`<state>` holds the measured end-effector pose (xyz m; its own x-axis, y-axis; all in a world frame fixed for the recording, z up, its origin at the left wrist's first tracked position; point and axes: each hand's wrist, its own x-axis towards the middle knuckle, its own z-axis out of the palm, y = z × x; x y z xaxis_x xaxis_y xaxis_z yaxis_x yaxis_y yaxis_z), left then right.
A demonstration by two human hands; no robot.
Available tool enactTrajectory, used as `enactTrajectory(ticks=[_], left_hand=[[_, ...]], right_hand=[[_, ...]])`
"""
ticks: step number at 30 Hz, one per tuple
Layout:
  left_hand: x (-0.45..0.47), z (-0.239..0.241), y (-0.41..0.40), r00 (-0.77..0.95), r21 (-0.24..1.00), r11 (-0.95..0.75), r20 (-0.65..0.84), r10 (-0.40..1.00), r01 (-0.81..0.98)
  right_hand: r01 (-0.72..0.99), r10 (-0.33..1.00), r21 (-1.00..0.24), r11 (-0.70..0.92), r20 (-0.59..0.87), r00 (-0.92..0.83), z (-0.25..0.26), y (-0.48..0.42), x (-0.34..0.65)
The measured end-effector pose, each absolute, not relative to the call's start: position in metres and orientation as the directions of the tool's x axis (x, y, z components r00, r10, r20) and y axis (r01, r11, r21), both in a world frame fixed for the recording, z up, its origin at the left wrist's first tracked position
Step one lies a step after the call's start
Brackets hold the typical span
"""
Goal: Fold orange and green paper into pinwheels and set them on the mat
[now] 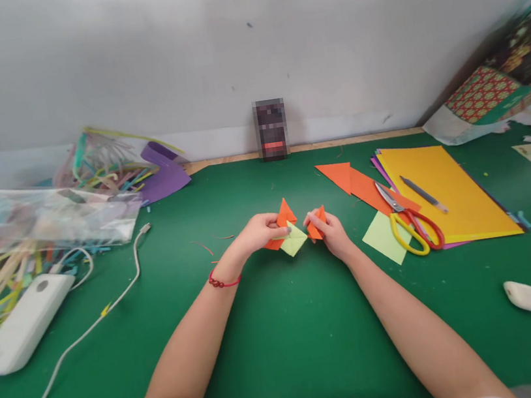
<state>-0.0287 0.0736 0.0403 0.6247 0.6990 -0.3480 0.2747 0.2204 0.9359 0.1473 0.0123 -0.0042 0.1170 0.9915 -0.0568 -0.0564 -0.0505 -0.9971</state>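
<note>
Pinching a folded green-and-orange paper (293,241) with the nearly closed left hand (256,232) over the middle of a green table (284,328); gripping an orange paper fold (317,226) in the curled right hand (338,236), just beside at three o'clock; with scissors (397,208) farther out that way, partly over a yellow sheet (467,197), and a white power bank (26,325) at nine o'clock

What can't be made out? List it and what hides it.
In the head view:
Orange-and-green paper: partly covered by the left hand.
Small orange piece: partly covered by the right hand.
Dark upright object: details lost to pixelation.
White cable: cut off by the left edge.
Patterned item: blurred, cut off by the right edge.
</note>
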Motion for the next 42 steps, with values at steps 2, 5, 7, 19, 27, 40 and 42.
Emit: enactTrajectory(ticks=[2, 5, 7, 19, 27, 40, 42], left_hand=[[-0.029, 0.043, 0.071, 0.664, 0.932, 0.186, -0.353, 0.659, 0.311], [-0.027, 0.046, 0.067, 0.699, 0.928, 0.136, -0.353, 0.622, 0.348], [-0.026, 0.046, 0.066, 0.709, 0.927, 0.115, -0.35, 0.613, 0.358], [-0.03, 0.037, 0.069, 0.735, 0.91, -0.029, -0.315, 0.601, 0.414], [-0.027, 0.032, 0.069, 0.723, 0.915, 0.034, -0.339, 0.602, 0.401], [-0.024, 0.028, 0.067, 0.713, 0.925, 0.145, -0.364, 0.599, 0.35], [-0.024, 0.028, 0.067, 0.715, 0.926, 0.159, -0.367, 0.594, 0.342]], right_hand=[[-0.013, 0.996, -1.0, -0.026, -0.027, 0.085, -0.001, 0.011, 0.146], [0.009, 1.0, -1.0, -0.001, -0.001, 0.009, 0.004, 0.01, 0.145], [0.01, 0.999, -1.0, 0.007, 0.007, -0.037, 0.005, 0.01, 0.145], [0.096, 0.991, -0.993, 0.068, 0.055, -0.125, -0.005, 0.011, 0.147], [0.136, 0.99, -0.987, 0.082, 0.065, -0.128, -0.003, 0.011, 0.148], [0.116, 0.99, -0.988, 0.098, 0.085, -0.115, -0.004, 0.011, 0.148], [0.104, 0.99, -0.99, 0.094, 0.082, -0.116, -0.003, 0.011, 0.148]])
